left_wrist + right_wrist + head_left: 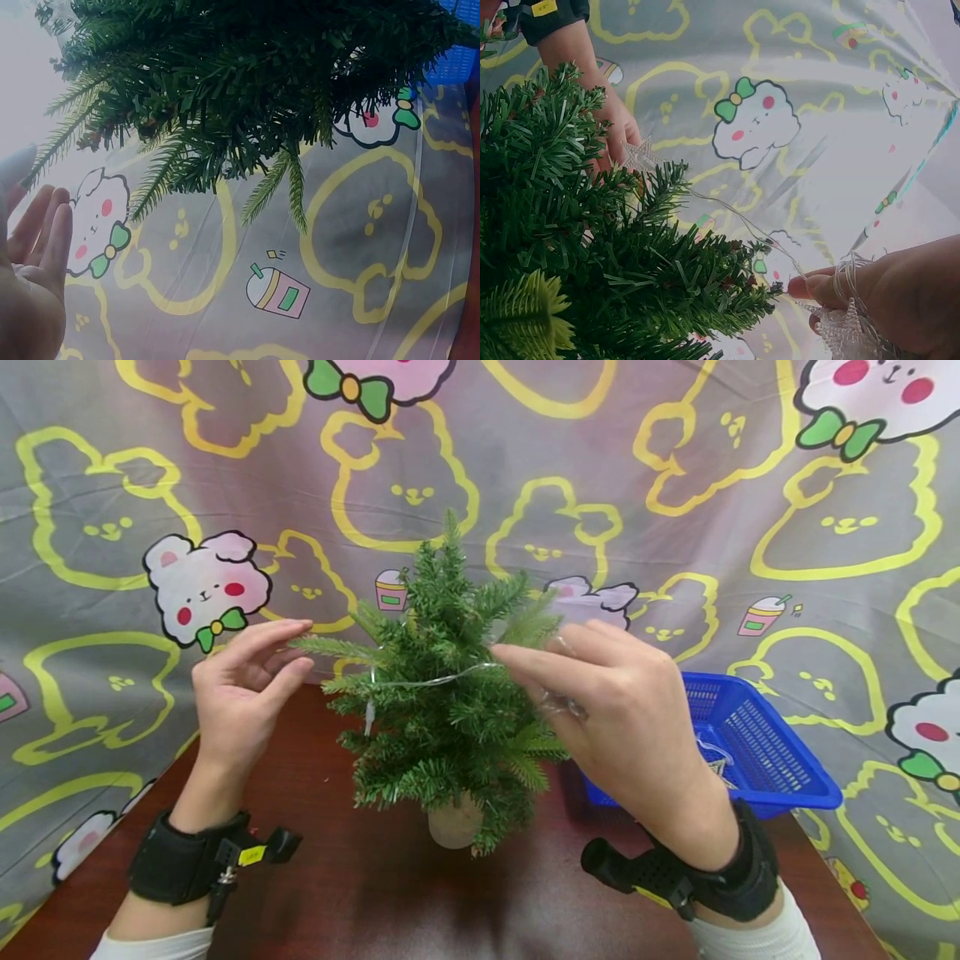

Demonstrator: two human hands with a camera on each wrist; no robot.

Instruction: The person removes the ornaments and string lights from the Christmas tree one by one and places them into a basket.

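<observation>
A small artificial Christmas tree (450, 693) stands upright in the middle of the table. My right hand (622, 702) is at its right side, gripping a bundle of clear string lights (847, 277) with transparent star pieces. From that hand a strand (442, 679) runs across the front of the tree to its left side, where a clear piece (370, 717) hangs. My left hand (240, 685) is beside the left branch tip, fingers extended and holding nothing; whether they touch the needles I cannot tell. In the right wrist view, a clear star (640, 155) shows near the left hand.
A blue plastic basket (780, 793) sits on the table at the right, partly behind my right forearm, with some small items inside. The dark wooden table (330, 893) meets a patterned grey curtain (285, 485) behind the tree.
</observation>
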